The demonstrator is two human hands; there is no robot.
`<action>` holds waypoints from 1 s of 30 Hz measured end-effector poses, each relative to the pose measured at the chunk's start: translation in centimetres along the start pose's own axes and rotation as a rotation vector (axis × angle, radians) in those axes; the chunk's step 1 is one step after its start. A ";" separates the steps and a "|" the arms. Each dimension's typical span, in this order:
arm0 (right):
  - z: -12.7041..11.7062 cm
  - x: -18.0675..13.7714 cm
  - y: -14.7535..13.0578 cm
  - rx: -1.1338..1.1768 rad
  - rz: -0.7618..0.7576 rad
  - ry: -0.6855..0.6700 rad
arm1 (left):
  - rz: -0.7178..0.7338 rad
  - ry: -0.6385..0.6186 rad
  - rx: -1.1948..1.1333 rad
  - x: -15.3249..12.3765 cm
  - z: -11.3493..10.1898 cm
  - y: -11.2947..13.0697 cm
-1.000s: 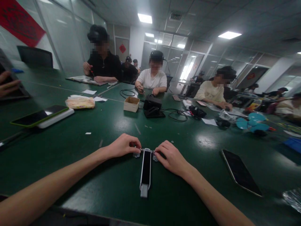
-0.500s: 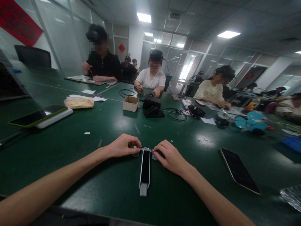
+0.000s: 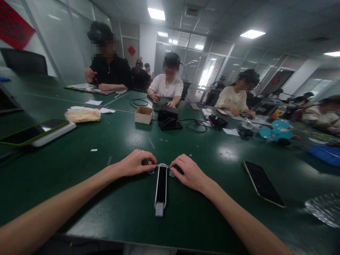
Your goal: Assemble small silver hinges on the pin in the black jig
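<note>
A long, narrow device (image 3: 161,184) with a black face, pale frame and grey end tab lies on the green table, its tab toward me. Small silvery metal pieces flank its far end. My left hand (image 3: 138,163) is closed, its fingertips pinching the left metal piece (image 3: 151,171). On the other side my right hand (image 3: 188,171) is also closed, thumb and fingers at the right metal piece (image 3: 172,174). The fingers partly cover both pieces, so how they join the device cannot be made out.
A phone (image 3: 262,184) lies to the right, near crinkled clear plastic (image 3: 324,209). Another phone (image 3: 34,131) rests on a white block at left, beside a wrapped food packet (image 3: 83,115). Ahead stand a small cardboard box (image 3: 143,115) and a black stand (image 3: 170,118). Several people sit around.
The view has shifted slightly, so everything sits a little further left and higher. Both hands keep their pinch beside the device's far end.
</note>
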State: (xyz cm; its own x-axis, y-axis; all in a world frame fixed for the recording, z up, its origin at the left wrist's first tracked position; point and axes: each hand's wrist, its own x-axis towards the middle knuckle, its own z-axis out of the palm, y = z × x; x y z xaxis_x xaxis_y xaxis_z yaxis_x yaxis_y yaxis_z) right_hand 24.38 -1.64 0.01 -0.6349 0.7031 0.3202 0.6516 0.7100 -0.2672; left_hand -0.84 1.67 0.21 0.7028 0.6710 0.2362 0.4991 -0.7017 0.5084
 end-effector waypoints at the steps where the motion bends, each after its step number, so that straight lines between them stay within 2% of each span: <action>1: -0.2 0.0 0.2 -0.015 -0.009 -0.005 | 0.004 -0.006 0.002 0.0 0.0 0.0; 4: -1.2 -0.1 1.5 -0.084 0.019 0.020 | 0.003 -0.017 0.023 0.0 -0.1 0.1; 8: -2.1 -0.8 4.5 -0.221 0.217 0.087 | -0.007 -0.041 0.091 -0.1 -0.4 0.3; 11: -2.0 -1.4 6.4 -0.243 0.320 0.023 | 0.002 -0.045 0.163 -0.1 -0.5 0.4; 14: -1.6 -1.6 7.1 -0.206 0.345 -0.008 | 0.018 -0.034 0.212 -0.2 -0.6 0.5; 22: -1.5 -1.2 5.9 -0.168 0.313 0.036 | 0.051 -0.037 0.261 -0.3 -0.5 0.8; 30: -1.2 -0.5 1.6 0.092 0.145 0.113 | 0.050 -0.054 0.270 -0.2 -0.5 1.0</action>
State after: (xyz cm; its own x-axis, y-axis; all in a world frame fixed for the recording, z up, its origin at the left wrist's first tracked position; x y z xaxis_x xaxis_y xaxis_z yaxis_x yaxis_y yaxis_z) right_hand 26.20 -0.91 0.53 -0.4835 0.7929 0.3708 0.6888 0.6060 -0.3977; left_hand -0.75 0.97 1.08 0.7521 0.6256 0.2071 0.5753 -0.7766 0.2568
